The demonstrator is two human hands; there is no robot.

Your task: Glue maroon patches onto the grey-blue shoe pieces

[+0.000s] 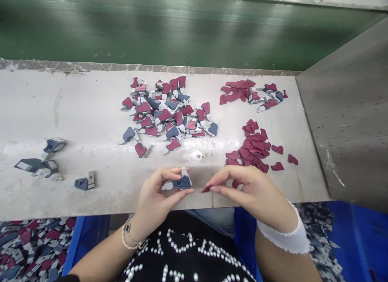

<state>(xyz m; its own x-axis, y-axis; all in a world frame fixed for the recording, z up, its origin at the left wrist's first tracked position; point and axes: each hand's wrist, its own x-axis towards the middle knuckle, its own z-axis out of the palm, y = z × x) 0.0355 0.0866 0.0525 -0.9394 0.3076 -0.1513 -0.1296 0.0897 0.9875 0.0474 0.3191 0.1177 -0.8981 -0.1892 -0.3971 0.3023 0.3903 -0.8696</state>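
Observation:
My left hand [159, 195] grips a small blue and light-grey plastic part [182, 182] between thumb and fingers, just over the near half of the table. To its right, my right hand [242, 185] pinches a thin dark-red piece [207, 189] between thumb and forefinger. The two pieces are apart, with a small gap between the hands. Right behind my right hand lies a pile of flat dark-red pieces [254, 146]. Farther back, left of centre, spreads a heap of blue-grey parts [163, 112], many with red pieces on them.
More red pieces [238, 90] lie at the back right beside a few grey parts [269, 97]. Several blue-grey parts [36, 165] rest at the left. A metal panel [348, 112] borders the right side; a green wall [151, 35] stands behind. Filled blue bins [72, 249] flank my lap.

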